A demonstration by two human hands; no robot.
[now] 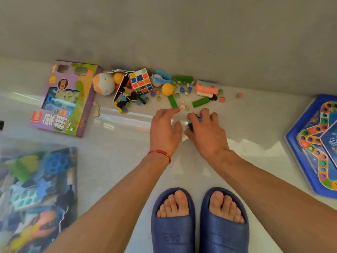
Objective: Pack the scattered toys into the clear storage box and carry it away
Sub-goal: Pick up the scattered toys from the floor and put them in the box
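Note:
Scattered toys lie along the wall: a puzzle cube point(141, 81), an orange ball point(167, 89), a plush ball point(103, 84), green cylinders point(201, 102), foam pieces point(207, 89) and several marbles point(182, 90). The clear storage box point(36, 194) stands at lower left with toys inside. My left hand point(165, 130) reaches palm down over the floor, fingers loosely spread and holding nothing. Beside it, my right hand point(207, 133) curls its fingers round a small dark and blue toy point(190, 125), mostly hidden in the grip.
A purple chess-set box point(63, 99) lies flat at left. A blue board-game tray point(317, 143) lies at the right edge. My feet in blue slippers point(199, 221) stand just behind the hands. The grey wall runs behind the toys.

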